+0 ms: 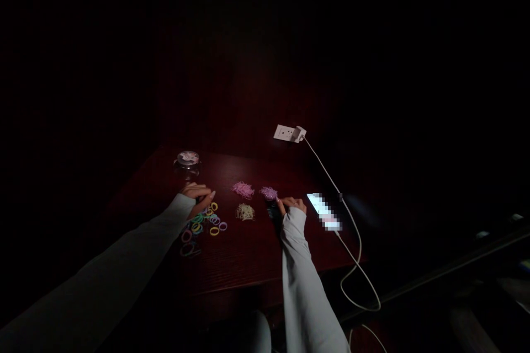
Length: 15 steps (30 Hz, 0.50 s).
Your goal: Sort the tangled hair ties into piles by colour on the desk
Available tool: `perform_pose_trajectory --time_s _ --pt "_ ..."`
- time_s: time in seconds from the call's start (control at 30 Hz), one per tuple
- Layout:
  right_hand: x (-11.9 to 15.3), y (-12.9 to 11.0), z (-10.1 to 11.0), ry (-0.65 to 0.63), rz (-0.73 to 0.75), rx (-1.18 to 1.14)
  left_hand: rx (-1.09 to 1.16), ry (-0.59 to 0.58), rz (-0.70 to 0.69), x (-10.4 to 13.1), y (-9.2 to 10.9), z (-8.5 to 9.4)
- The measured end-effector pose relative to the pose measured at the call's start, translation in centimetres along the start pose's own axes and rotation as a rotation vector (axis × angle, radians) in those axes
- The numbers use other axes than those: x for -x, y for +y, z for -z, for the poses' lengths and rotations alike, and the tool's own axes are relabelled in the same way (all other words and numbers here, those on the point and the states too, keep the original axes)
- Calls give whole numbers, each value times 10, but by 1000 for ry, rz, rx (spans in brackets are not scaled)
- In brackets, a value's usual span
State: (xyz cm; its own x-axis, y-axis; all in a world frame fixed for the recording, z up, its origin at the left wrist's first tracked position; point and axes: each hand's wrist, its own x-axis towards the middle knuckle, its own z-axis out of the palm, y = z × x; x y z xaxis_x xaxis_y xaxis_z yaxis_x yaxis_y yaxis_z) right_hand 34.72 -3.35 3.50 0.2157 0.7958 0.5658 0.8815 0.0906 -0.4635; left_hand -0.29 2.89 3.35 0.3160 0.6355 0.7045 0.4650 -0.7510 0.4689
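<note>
My left hand (197, 195) is over the upper edge of a loose group of coloured hair ties (197, 219). Its fingers are bent together, and anything between them is too dark and small to make out. My right hand (293, 205) has its fingers curled, with the tips at the edge of a small purple pile (269, 193) of thin bands. Whatever those fingertips grip is hidden. Between my hands lie a pink pile (243, 190) and a pale yellow pile (245, 212) of similar thin pieces.
A clear round container (188, 160) with a patterned lid stands at the table's back left. Right of my right hand lies a lit phone (323, 212). Its white cable (356, 226) loops past the edge of the dark red table (227, 270) to a charger in a wall socket (285, 133).
</note>
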Motion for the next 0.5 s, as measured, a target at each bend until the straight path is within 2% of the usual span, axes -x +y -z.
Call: perform_pose_trajectory --time_s 0.33,0.43,0.5 --pt "7 3 -2 -39 44 41 63 41 89 -4 9 8" --pt "7 1 -2 -17 18 61 168 94 181 -9 5 13" --pt "5 -4 -3 14 -6 71 277 188 274 -14 1 17"
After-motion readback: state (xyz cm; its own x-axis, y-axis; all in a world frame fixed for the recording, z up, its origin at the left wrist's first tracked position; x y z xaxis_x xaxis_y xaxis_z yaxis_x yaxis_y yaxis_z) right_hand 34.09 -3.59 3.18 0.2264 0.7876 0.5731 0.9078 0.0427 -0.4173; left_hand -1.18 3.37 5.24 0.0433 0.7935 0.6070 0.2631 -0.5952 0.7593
